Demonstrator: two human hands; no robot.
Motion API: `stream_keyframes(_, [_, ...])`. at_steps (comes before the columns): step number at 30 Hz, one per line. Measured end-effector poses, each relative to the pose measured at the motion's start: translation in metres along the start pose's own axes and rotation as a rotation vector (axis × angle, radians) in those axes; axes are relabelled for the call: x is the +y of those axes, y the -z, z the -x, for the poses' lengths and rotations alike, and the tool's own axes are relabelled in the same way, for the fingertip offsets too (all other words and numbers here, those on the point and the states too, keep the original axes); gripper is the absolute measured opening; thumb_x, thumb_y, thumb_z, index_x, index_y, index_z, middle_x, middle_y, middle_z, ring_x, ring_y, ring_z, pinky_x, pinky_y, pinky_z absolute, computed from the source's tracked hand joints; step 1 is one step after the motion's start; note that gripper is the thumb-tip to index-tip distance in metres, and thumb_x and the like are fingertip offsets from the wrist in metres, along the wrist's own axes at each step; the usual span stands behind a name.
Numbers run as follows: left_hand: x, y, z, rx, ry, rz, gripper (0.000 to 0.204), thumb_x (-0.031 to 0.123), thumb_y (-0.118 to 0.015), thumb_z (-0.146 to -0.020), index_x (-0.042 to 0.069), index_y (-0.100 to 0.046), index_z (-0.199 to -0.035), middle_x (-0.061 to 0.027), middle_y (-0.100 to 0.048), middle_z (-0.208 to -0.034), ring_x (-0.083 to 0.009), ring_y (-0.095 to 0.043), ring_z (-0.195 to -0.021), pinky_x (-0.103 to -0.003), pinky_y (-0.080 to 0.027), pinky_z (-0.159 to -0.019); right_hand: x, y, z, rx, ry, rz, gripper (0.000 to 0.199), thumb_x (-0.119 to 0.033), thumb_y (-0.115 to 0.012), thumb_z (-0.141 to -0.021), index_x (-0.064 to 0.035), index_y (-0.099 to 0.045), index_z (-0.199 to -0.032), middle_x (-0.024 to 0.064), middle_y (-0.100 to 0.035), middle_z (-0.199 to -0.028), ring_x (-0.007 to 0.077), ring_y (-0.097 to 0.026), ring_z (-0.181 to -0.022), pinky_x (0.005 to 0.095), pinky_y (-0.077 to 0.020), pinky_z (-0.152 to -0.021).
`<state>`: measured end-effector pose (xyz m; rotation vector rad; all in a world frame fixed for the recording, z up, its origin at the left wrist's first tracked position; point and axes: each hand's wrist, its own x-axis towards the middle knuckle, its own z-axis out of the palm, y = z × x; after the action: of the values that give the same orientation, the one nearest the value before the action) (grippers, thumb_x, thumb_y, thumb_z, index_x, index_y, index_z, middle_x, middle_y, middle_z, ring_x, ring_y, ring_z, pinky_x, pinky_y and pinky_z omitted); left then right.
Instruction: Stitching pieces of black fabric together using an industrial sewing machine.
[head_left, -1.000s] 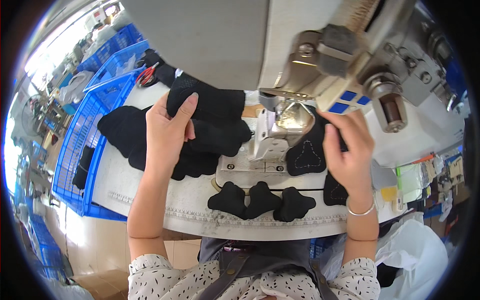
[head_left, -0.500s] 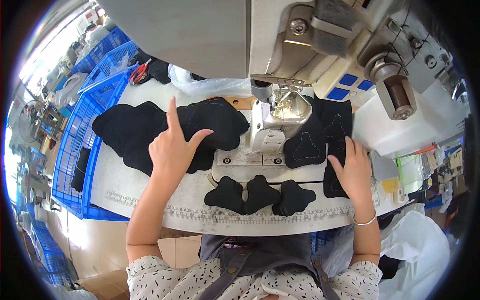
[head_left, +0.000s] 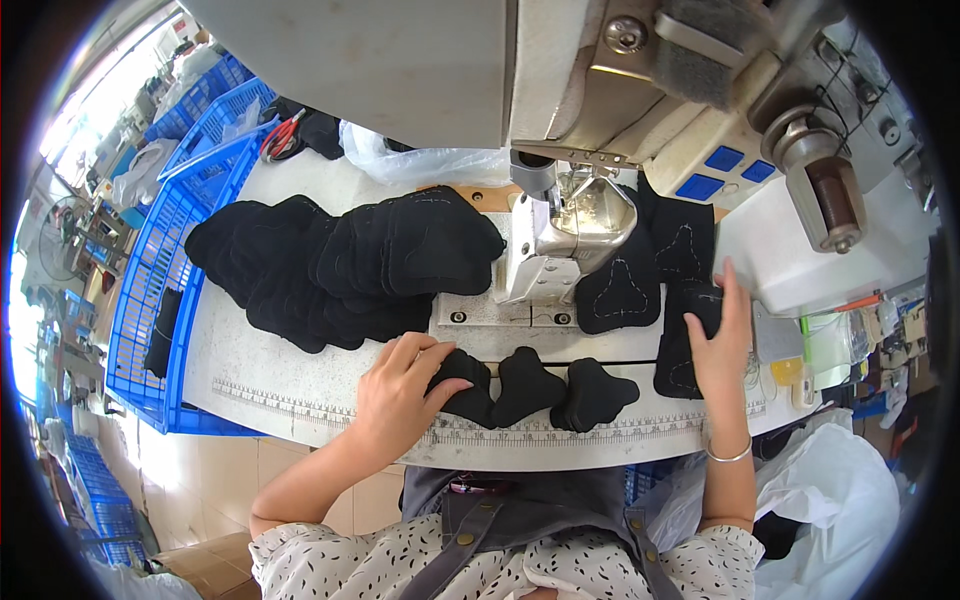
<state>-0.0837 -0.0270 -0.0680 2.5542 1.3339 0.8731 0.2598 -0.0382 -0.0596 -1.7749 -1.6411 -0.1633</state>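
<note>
My left hand [head_left: 395, 400] has its bent fingers and thumb around the left end of the leftmost pile of small black fabric pieces [head_left: 466, 392]. To its right lie two more such piles, a middle one [head_left: 527, 388] and a right one [head_left: 597, 394], by the table's front edge. My right hand [head_left: 722, 350] rests with thumb and fingers apart at the edge of a black fabric piece [head_left: 682, 345]. A black panel with a light stitched outline [head_left: 618, 290] lies beside the sewing machine's metal post [head_left: 545, 262]. Left of the post spreads an overlapping stack of larger black pieces [head_left: 340, 260].
The sewing machine head [head_left: 590, 90] overhangs the white table [head_left: 300, 385], with a brown thread spool [head_left: 832, 195] at right. Red-handled scissors [head_left: 282, 136] and a clear plastic bag [head_left: 420, 165] lie at the back. A blue crate [head_left: 140, 330] stands left.
My left hand has come down and right from over the large stack, its pointing fingers now bent around the leftmost small pile. My right hand has shifted slightly, still spread.
</note>
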Motion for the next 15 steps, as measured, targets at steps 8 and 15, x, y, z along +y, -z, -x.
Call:
stream_keyframes(8, [-0.015, 0.006, -0.002, -0.227, 0.055, 0.245, 0.044, 0.02, -0.073, -0.07, 0.006, -0.061, -0.11, -0.0079, -0.053, -0.087, -0.0232, -0.055, -0.071, -0.031, -0.045, -0.061, -0.017, 0.032, -0.006, 0.023, -0.17, -0.591, 0.065, 0.004, -0.062, -0.075, -0.0057, -0.037, -0.134, 0.0027, -0.053, -0.083, 0.0093, -0.049, -0.075, 0.0209, -0.0421, -0.071])
stream_keyframes(15, [-0.013, 0.004, -0.002, -0.029, -0.038, 0.127, 0.035, 0.02, -0.074, -0.068, 0.006, -0.062, -0.098, -0.0066, -0.053, -0.085, -0.0213, -0.053, -0.07, -0.03, -0.046, -0.06, -0.015, 0.019, 0.026, -0.019, 0.007, -0.338, 0.054, 0.003, -0.059, -0.076, -0.0022, -0.043, -0.127, 0.0132, -0.059, -0.1, 0.0177, -0.057, -0.087, 0.0289, -0.0451, -0.082])
